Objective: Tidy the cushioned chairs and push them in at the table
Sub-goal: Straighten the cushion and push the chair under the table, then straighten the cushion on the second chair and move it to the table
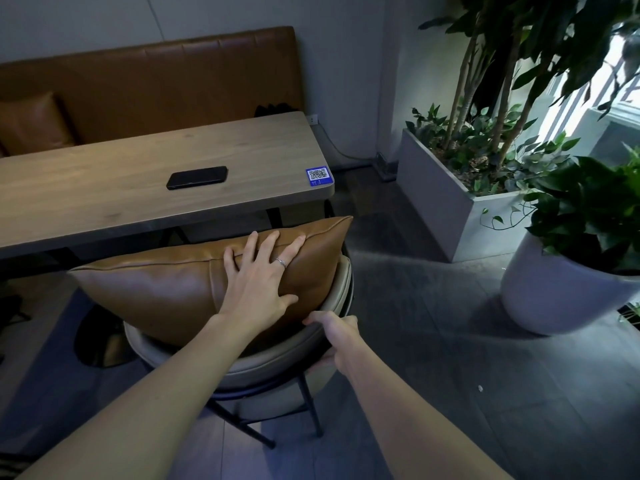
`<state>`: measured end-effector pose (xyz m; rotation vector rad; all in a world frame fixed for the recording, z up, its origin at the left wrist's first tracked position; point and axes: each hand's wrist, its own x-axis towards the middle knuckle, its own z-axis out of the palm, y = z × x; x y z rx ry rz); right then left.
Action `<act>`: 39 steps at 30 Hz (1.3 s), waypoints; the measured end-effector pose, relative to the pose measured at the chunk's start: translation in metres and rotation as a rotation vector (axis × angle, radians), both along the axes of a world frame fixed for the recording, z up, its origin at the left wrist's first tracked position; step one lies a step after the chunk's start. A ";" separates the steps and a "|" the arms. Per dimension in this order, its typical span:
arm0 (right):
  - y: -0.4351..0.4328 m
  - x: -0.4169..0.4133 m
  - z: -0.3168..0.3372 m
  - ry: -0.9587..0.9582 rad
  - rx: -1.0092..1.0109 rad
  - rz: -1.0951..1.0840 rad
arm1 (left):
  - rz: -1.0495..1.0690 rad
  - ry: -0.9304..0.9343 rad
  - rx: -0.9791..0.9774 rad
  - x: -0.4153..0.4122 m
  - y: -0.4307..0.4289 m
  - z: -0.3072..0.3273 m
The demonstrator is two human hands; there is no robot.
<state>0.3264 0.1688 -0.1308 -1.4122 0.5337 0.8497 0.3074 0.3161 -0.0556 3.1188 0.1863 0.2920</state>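
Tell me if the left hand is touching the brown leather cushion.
Touching. The head view shows the left hand pressed flat, fingers spread, on the brown leather cushion.

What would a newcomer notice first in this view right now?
First, the big tan leather cushion on the beige chair at centre, the left hand spread flat on it while the right hand closes on the chair's backrest rim. Beyond, a black phone lies on the wooden table; leafy planters fill the right.

Café seating: leather banquette [149, 81], QR sticker [319, 175] on table [104, 188].
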 end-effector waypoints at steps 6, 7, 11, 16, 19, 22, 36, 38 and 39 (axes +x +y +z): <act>-0.009 0.005 -0.001 0.005 0.008 0.012 | 0.009 0.015 -0.002 0.004 -0.009 0.002; -0.009 0.005 -0.001 0.010 0.017 0.015 | 0.011 0.018 0.001 0.003 -0.009 0.002; -0.012 0.005 -0.003 0.020 0.035 0.041 | 0.015 0.020 0.010 0.001 -0.009 0.002; -0.015 0.004 -0.003 -0.097 -0.104 0.176 | 0.006 0.052 0.040 -0.009 -0.007 0.005; -0.017 0.003 0.013 -0.275 -0.262 0.307 | -0.021 0.052 0.030 -0.029 0.001 0.009; -0.020 0.005 0.049 -0.485 -0.608 0.628 | -0.009 0.062 -0.021 -0.047 0.010 0.021; 0.061 -0.072 0.305 -1.690 -1.058 0.663 | 0.235 -0.239 0.114 -0.156 0.096 0.217; 0.080 -0.101 0.337 -1.784 -1.083 0.650 | 0.241 -0.313 0.135 -0.187 0.111 0.250; 0.089 -0.118 0.352 -1.818 -1.103 0.634 | 0.247 -0.347 0.147 -0.205 0.119 0.266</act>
